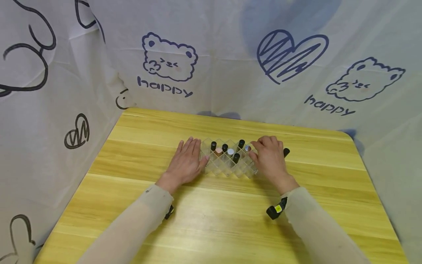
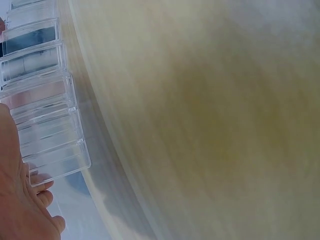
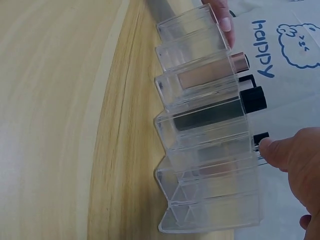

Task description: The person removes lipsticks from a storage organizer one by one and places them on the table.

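Observation:
A clear plastic lipstick organizer (image 1: 217,169) with diamond-shaped compartments stands on the table, holding several tubes upright. My left hand (image 1: 186,161) lies along its left end with fingers straight, the thumb reaching over the near left corner. At the right end, my right hand (image 1: 271,159) has thumb and forefinger around a silver-topped lipstick tube (image 1: 247,148) in the organizer. Other tubes show black caps, such as this black-capped tube (image 3: 253,100), plus a pinkish tube (image 3: 210,74) and a white-topped tube (image 1: 230,151). The lower ends show through the clear walls in both wrist views.
A black-ended item (image 1: 286,152) protrudes from behind the right hand, just right of it. The wooden table (image 1: 214,220) ends at a white cloth backdrop (image 1: 227,80) with drawn bears and hearts. Black wrist devices (image 1: 275,209) sit at both cuffs.

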A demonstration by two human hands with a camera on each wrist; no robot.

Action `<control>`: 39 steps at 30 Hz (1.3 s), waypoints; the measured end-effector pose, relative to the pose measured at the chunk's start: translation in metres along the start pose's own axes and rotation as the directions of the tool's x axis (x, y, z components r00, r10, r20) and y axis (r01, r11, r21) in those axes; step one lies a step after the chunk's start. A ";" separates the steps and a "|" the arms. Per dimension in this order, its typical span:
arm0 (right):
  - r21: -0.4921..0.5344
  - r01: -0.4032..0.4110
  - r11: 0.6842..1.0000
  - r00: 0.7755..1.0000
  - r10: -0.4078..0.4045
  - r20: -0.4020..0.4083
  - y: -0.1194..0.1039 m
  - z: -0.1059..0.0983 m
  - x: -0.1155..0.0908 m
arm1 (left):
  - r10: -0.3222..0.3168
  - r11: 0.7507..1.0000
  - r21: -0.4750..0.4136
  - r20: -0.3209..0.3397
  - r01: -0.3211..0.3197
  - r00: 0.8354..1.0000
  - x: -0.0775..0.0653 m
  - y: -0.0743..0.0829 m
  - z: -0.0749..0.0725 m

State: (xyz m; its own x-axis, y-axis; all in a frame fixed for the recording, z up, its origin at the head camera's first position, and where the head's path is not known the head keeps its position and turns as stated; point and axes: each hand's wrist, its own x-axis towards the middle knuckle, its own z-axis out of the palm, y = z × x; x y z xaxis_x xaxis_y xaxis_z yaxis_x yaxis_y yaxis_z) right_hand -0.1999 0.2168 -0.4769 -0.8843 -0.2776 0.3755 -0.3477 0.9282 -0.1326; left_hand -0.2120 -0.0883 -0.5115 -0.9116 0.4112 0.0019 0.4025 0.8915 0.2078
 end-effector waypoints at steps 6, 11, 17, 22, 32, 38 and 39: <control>0.005 -0.020 1.000 1.000 0.019 0.020 -0.001 0.002 0.002 | 0.000 1.000 -0.011 0.002 0.000 1.000 0.000 0.000 -0.002; 0.001 -0.032 1.000 0.999 0.032 0.027 -0.002 0.002 0.003 | 0.001 1.000 -0.020 0.004 -0.001 1.000 0.000 0.000 -0.002; -0.006 -0.036 0.999 0.999 0.036 0.029 -0.003 0.002 0.005 | 0.003 1.000 -0.029 0.005 -0.002 1.000 -0.001 -0.001 -0.001; -0.007 -0.030 1.000 0.999 0.030 0.023 -0.003 0.001 0.006 | 0.001 0.999 -0.042 0.009 0.000 1.000 -0.001 -0.001 -0.002; -0.016 -0.028 0.999 0.998 0.029 0.064 -0.003 0.000 0.007 | 0.007 0.999 -0.046 0.000 -0.007 1.000 -0.001 -0.001 0.000; -0.025 -0.040 0.999 0.996 0.042 0.083 -0.003 0.001 0.007 | 0.008 0.999 -0.046 0.000 -0.008 1.000 -0.002 -0.001 -0.001; -0.027 -0.042 0.999 0.995 0.044 0.086 -0.003 0.001 0.007 | 0.009 0.999 -0.046 -0.001 -0.009 1.000 -0.002 -0.001 -0.001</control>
State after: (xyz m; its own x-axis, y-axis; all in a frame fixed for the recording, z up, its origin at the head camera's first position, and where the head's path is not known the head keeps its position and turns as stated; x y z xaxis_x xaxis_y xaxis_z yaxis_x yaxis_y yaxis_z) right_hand -0.2055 0.2122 -0.4750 -0.9224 -0.2563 0.2889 -0.3015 0.9454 -0.1238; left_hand -0.2109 -0.0900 -0.5106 -0.9082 0.4185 0.0051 0.4061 0.8781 0.2530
